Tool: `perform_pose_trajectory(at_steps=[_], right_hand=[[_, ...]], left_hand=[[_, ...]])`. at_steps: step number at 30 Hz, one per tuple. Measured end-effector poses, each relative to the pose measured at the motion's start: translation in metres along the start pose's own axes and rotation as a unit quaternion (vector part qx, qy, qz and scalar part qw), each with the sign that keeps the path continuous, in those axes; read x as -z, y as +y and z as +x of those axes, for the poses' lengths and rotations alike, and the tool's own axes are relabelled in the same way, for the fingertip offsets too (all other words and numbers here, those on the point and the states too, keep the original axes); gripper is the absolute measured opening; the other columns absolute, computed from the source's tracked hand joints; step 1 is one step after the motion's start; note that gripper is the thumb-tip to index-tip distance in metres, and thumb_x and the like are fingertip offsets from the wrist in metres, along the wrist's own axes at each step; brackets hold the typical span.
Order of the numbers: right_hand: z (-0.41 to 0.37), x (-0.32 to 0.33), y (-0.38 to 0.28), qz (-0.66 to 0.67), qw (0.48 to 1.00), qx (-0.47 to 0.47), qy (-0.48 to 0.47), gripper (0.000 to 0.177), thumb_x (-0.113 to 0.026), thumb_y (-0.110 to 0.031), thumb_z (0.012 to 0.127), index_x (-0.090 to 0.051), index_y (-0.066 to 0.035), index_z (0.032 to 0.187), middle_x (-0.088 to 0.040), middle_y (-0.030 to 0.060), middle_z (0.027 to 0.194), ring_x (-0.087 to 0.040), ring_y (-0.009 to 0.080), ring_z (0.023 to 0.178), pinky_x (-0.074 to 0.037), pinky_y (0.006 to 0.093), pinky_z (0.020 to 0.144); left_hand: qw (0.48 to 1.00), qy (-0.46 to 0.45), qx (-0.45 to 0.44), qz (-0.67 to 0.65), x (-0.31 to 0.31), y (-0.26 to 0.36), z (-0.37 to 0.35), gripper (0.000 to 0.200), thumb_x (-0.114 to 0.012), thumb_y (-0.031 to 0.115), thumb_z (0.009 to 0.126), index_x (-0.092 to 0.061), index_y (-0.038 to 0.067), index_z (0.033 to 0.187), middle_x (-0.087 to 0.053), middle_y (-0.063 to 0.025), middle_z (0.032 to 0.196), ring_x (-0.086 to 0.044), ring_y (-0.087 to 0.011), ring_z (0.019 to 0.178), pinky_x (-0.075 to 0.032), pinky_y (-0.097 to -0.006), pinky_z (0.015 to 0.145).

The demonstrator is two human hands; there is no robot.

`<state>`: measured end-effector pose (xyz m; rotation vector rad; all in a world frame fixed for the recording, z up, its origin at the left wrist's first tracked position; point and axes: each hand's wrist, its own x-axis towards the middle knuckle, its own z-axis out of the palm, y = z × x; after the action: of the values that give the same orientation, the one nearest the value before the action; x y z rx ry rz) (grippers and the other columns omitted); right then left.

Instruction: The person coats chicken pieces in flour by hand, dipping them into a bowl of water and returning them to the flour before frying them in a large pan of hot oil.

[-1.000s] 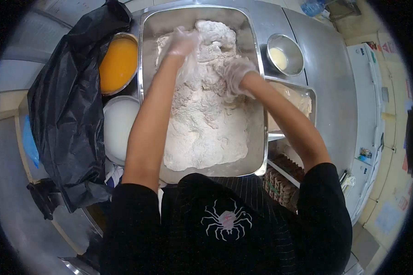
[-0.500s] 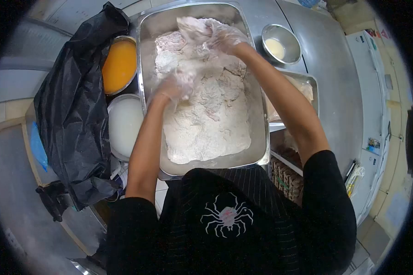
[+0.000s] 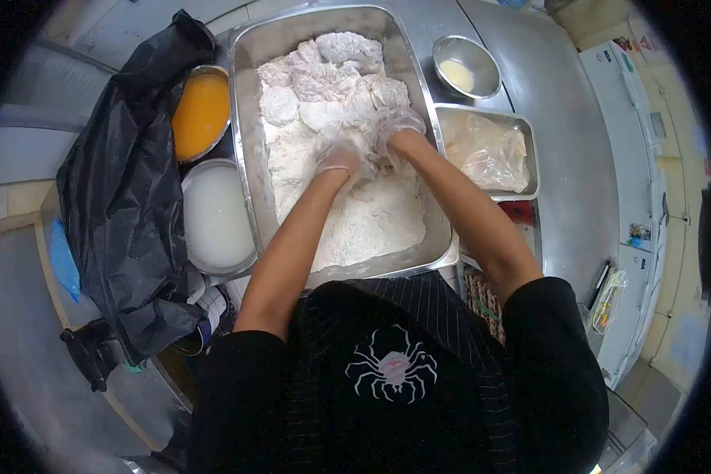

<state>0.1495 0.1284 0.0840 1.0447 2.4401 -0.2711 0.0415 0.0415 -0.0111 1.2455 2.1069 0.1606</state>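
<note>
A deep steel tray (image 3: 242, 118) holds a bed of white flour (image 3: 375, 229). Flour-coated pieces (image 3: 324, 83), perhaps meat, lie grouped at the tray's far end. Both hands wear clear plastic gloves dusted with flour. My left hand (image 3: 340, 159) reaches into the flour near the tray's middle, its fingers blurred and sunk out of sight. Close beside it to the right, my right hand (image 3: 397, 129) is bent down at the near edge of the coated pieces. Its fingertips are hidden too, so what either hand grips does not show.
Left of the tray stand a bowl of orange liquid (image 3: 201, 114) and a container of whitish liquid (image 3: 216, 217), beside a black plastic bag (image 3: 126, 205). On the right are a steel bowl (image 3: 482, 67) with pale liquid and a smaller tray (image 3: 535, 170) holding a clear plastic bag (image 3: 486, 146).
My right hand has come down from the tray's far end, uncovering the coated pieces there. My left hand has shifted right, and the two hands are now close together in the flour.
</note>
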Motion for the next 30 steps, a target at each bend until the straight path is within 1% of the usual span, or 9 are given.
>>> perform_pose_trajectory(at_steps=[7,12,16,17,19,21,23,25,30], right_hand=[[-0.017,0.003,-0.01,-0.02,0.999,0.016,-0.022,0.032,-0.055,-0.028,0.072,-0.063,-0.009,0.096,-0.06,0.0121,0.099,-0.058,0.0256,0.09,-0.047,0.0362,0.074],[-0.021,0.012,-0.026,0.004,1.0,0.018,-0.006,0.032,-0.056,-0.029,0.072,-0.063,-0.009,0.097,-0.06,0.0125,0.099,-0.058,0.0261,0.09,-0.047,0.0353,0.074],[0.009,-0.021,-0.008,0.027,0.999,0.014,0.022,0.033,-0.051,-0.025,0.073,-0.061,-0.009,0.1,-0.059,0.0125,0.102,-0.057,0.0246,0.093,-0.044,0.0366,0.079],[0.023,-0.041,0.002,0.308,0.945,0.051,0.096,0.033,-0.052,-0.023,0.074,-0.057,-0.009,0.104,-0.058,0.0117,0.103,-0.055,0.0232,0.091,-0.044,0.035,0.077],[-0.014,-0.016,0.0,0.794,0.604,0.05,0.039,0.037,-0.053,-0.021,0.078,-0.049,-0.009,0.113,-0.056,0.0091,0.104,-0.051,0.0188,0.086,-0.044,0.0311,0.074],[-0.038,-0.001,-0.007,0.684,0.711,0.107,0.125,0.039,-0.051,-0.023,0.078,-0.049,-0.008,0.113,-0.056,0.0094,0.106,-0.052,0.021,0.09,-0.042,0.0307,0.078],[-0.096,0.039,-0.035,0.495,0.839,0.158,0.16,0.042,-0.052,-0.023,0.076,-0.046,-0.006,0.115,-0.054,0.0097,0.106,-0.051,0.0208,0.094,-0.041,0.0291,0.081],[-0.111,0.024,-0.058,0.519,0.816,0.187,0.172,0.043,-0.055,-0.021,0.074,-0.047,-0.005,0.113,-0.055,0.0104,0.103,-0.051,0.0202,0.092,-0.042,0.0291,0.08],[-0.104,-0.006,-0.071,0.484,0.823,0.232,0.187,0.031,-0.054,-0.015,0.074,-0.051,-0.004,0.102,-0.055,0.0129,0.089,-0.052,0.0216,0.086,-0.045,0.0335,0.075]], left_hand=[[0.995,0.07,-0.063,0.026,0.062,-0.006,-0.054,0.074,-0.065,0.045,0.061,-0.046,-0.012,0.103,-0.051,-0.0283,0.102,-0.052,-0.0361,0.096,-0.042,-0.0397,0.082],[0.919,0.339,-0.188,-0.076,0.11,-0.033,-0.01,0.055,-0.066,0.026,0.065,-0.048,-0.003,0.108,-0.054,-0.0196,0.106,-0.051,-0.0306,0.099,-0.04,-0.0366,0.085],[0.912,0.339,-0.233,-0.019,0.119,-0.032,-0.062,0.051,-0.063,0.024,0.069,-0.048,-0.004,0.108,-0.055,-0.0153,0.105,-0.053,-0.0258,0.092,-0.042,-0.033,0.081],[0.947,0.208,-0.167,-0.179,0.114,-0.032,-0.075,0.053,-0.06,0.029,0.072,-0.046,-0.003,0.112,-0.052,-0.0167,0.11,-0.051,-0.0258,0.098,-0.039,-0.0331,0.086],[0.939,0.063,-0.101,-0.323,0.105,-0.027,-0.076,0.055,-0.057,0.035,0.076,-0.044,-0.001,0.116,-0.049,-0.0181,0.115,-0.048,-0.0257,0.103,-0.035,-0.0333,0.091],[0.71,0.13,-0.078,-0.688,0.075,-0.037,-0.068,0.037,-0.052,0.022,0.082,-0.047,0.004,0.114,-0.053,-0.0043,0.108,-0.05,-0.0131,0.088,-0.039,-0.0256,0.085],[0.669,0.116,-0.036,-0.734,0.078,-0.022,-0.084,0.04,-0.046,0.027,0.084,-0.043,0.004,0.117,-0.047,-0.0054,0.115,-0.045,-0.0153,0.097,-0.035,-0.0279,0.09],[0.563,0.092,0.026,-0.821,0.101,0.004,-0.094,0.048,-0.034,0.038,0.089,-0.035,0.005,0.124,-0.037,-0.0076,0.128,-0.037,-0.0196,0.114,-0.027,-0.0325,0.099],[0.601,0.031,-0.004,-0.798,0.101,0.014,-0.109,0.056,-0.032,0.04,0.089,-0.023,0.003,0.13,-0.029,-0.012,0.133,-0.031,-0.0236,0.12,-0.025,-0.0338,0.1]])
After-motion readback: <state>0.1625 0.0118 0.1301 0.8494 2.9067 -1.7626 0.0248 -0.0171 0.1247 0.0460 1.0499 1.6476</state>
